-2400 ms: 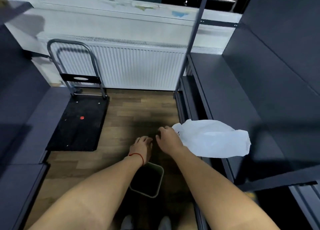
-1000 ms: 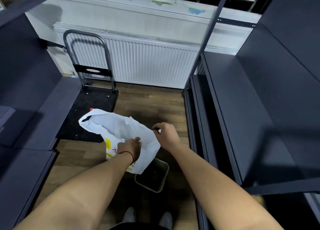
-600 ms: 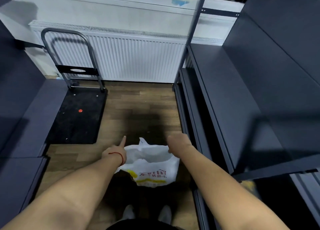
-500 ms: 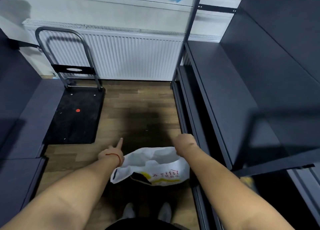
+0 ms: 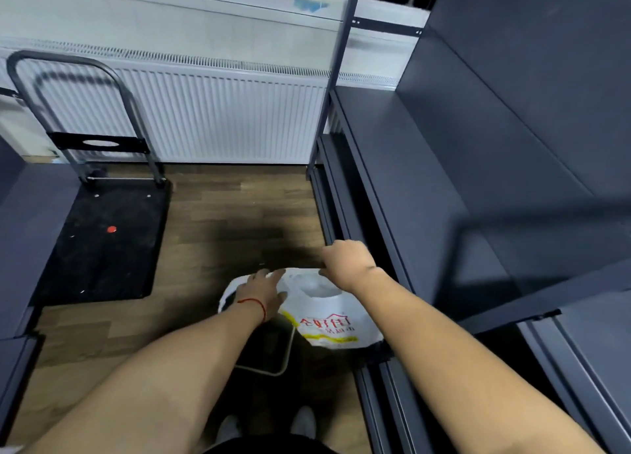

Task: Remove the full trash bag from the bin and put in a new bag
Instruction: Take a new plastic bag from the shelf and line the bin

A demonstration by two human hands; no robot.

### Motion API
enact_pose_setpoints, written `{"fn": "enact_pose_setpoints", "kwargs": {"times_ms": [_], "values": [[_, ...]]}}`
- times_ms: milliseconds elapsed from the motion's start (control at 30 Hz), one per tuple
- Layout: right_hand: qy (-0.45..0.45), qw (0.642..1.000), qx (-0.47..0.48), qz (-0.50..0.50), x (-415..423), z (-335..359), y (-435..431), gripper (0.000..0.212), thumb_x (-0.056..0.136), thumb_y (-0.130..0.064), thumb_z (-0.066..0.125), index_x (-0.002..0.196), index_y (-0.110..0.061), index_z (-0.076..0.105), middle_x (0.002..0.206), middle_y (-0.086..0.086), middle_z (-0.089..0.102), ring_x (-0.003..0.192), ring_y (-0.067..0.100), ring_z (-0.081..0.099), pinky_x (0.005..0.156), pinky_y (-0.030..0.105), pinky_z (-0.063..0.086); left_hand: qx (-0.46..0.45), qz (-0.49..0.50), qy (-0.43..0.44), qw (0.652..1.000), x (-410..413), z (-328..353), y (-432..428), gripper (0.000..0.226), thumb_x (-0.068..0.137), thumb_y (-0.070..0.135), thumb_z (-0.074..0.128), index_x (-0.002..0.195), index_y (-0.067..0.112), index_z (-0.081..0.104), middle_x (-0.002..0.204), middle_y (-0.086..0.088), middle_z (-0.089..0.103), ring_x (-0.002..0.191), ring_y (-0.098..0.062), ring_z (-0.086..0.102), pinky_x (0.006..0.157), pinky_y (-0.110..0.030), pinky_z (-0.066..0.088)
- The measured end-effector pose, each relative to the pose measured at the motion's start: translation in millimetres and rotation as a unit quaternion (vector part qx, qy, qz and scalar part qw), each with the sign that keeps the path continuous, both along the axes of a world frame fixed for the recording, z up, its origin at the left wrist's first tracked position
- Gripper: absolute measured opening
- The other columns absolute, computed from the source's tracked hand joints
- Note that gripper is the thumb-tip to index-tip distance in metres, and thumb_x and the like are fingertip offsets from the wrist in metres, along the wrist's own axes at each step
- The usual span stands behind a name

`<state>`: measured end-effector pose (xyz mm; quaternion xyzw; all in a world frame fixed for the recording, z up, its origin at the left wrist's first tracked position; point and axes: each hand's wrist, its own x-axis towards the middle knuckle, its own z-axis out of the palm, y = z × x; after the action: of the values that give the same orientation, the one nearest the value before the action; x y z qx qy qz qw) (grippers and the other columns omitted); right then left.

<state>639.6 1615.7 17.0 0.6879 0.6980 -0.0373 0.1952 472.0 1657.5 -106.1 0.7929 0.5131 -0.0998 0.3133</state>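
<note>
Bag (image 5: 324, 312) first: it is white plastic with red characters and a yellow stripe, and you hold it open-mouthed above the bin (image 5: 273, 351), which stands on the wooden floor (image 5: 211, 214) just ahead of your shoes (image 5: 300, 423). The bin is a small dark one with a pale rim; only its near edge and part of its dark inside show below the bag, and whether the plastic already touches the rim you cannot tell from here. Your left hand (image 5: 264, 291), a red string round the wrist, lies with fingers spread and flat on the bag's left side, thumb out toward the middle. Your right hand (image 5: 346, 260) is curled closed, pinching the far right edge of the bag's mouth, knuckles up. The mouth gapes between the two hands, showing the pale inside.

To your right, dark grey shelving (image 5: 444, 180) runs along the floor's right edge, its lower rail just beside the bag. At the floor's left edge a black platform trolley (image 5: 102, 245) sits flat, with a red dot on its deck and its grey handle upright at the far end. Beyond everything, a white ribbed radiator (image 5: 222, 119) spans the far wall.
</note>
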Motion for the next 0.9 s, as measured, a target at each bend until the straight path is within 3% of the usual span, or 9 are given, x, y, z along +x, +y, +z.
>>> {"fn": "enact_pose_setpoints", "kwargs": {"times_ms": [133,267,333,433,500,600,733,833,900], "values": [[0.042,0.999,0.03,-0.004,15.3,13.0,-9.8,0.03,0.095,-0.04,0.05,0.095,-0.017,0.069,0.094,0.007,0.069,0.09,0.03,0.064,0.067,0.032,0.043,0.072,0.001,0.02,0.997,-6.5,2.7,14.6,0.063,0.094,0.042,0.046,0.149,0.037,0.017,0.16,-0.009,0.01,0.146,-0.033,0.011,0.114,-0.051,0.022],[0.065,0.996,0.067,-0.002,31.6,21.0,-21.2,0.036,0.096,-0.045,0.045,0.088,-0.019,0.067,0.087,0.006,0.068,0.083,0.029,0.063,0.064,0.032,0.043,0.182,0.006,0.106,0.978,-26.0,8.2,43.4,0.061,0.096,0.047,0.038,0.148,0.045,0.006,0.16,-0.015,0.0,0.147,-0.038,-0.005,0.116,-0.058,-0.002],[0.073,0.993,0.088,-0.01,37.5,21.2,-25.9,0.038,0.096,-0.047,0.044,0.09,-0.019,0.068,0.086,0.005,0.069,0.083,0.028,0.064,0.062,0.03,0.041,0.184,0.008,0.166,0.969,-36.4,11.3,56.7,0.06,0.096,0.047,0.034,0.147,0.048,0.001,0.159,-0.018,0.01,0.146,-0.041,0.002,0.112,-0.065,-0.005],[0.082,0.991,0.103,-0.028,42.9,18.2,-31.1,0.038,0.095,-0.049,0.044,0.096,-0.021,0.069,0.087,0.003,0.071,0.086,0.027,0.065,0.066,0.031,0.045,0.151,0.022,0.197,0.968,-54.1,6.8,69.5,0.057,0.099,0.033,0.03,0.147,0.048,0.003,0.138,-0.015,0.05,0.131,-0.036,0.041,0.112,-0.067,0.004],[0.082,0.992,0.094,-0.032,42.8,14.1,-35.4,0.037,0.096,-0.047,0.044,0.1,-0.021,0.069,0.091,0.004,0.071,0.09,0.028,0.064,0.068,0.032,0.045,0.133,0.033,0.143,0.98,-63.0,-0.7,70.3,0.056,0.098,0.021,0.03,0.148,0.042,0.014,0.12,-0.014,0.062,0.111,-0.034,0.057,0.111,-0.058,0.028],[0.075,0.994,0.075,-0.026,33.1,5.6,-40.8,0.035,0.096,-0.045,0.043,0.102,-0.02,0.068,0.096,0.008,0.071,0.094,0.032,0.064,0.068,0.033,0.042,0.084,0.038,0.037,0.995,-62.0,0.7,56.7,0.059,0.093,0.01,0.034,0.146,0.035,0.026,0.12,-0.018,0.057,0.1,-0.035,0.059,0.088,-0.048,0.052],[0.078,0.997,0.015,-0.024,9.8,-5.2,-39.4,0.031,0.097,-0.041,0.045,0.104,-0.019,0.066,0.103,0.011,0.069,0.099,0.035,0.063,0.074,0.036,0.045,0.058,0.004,-0.047,0.997,-56.9,12.1,28.1,0.052,0.089,0.027,0.048,0.131,0.047,0.027,0.118,-0.01,0.052,0.093,-0.032,0.058,0.084,-0.045,0.053],[0.049,0.998,-0.045,-0.024,-0.6,-13.2,-38.9,0.029,0.096,-0.034,0.048,0.105,-0.014,0.067,0.11,0.013,0.067,0.104,0.035,0.062,0.08,0.038,0.045,0.038,0.005,-0.113,0.993,-58.2,24.4,11.7,0.028,0.087,0.049,0.047,0.115,0.045,0.043,0.115,0.002,0.051,0.093,-0.027,0.057,0.084,-0.041,0.05],[0.019,0.995,-0.091,-0.027,-0.9,-22.0,-41.0,0.027,0.095,-0.028,0.049,0.107,-0.012,0.067,0.113,0.015,0.066,0.106,0.035,0.062,0.083,0.038,0.046,0.048,0.013,-0.115,0.992,-58.8,24.6,9.3,0.014,0.091,0.035,0.047,0.105,0.034,0.051,0.117,0.002,0.053,0.093,-0.026,0.055,0.083,-0.04,0.049]]}}
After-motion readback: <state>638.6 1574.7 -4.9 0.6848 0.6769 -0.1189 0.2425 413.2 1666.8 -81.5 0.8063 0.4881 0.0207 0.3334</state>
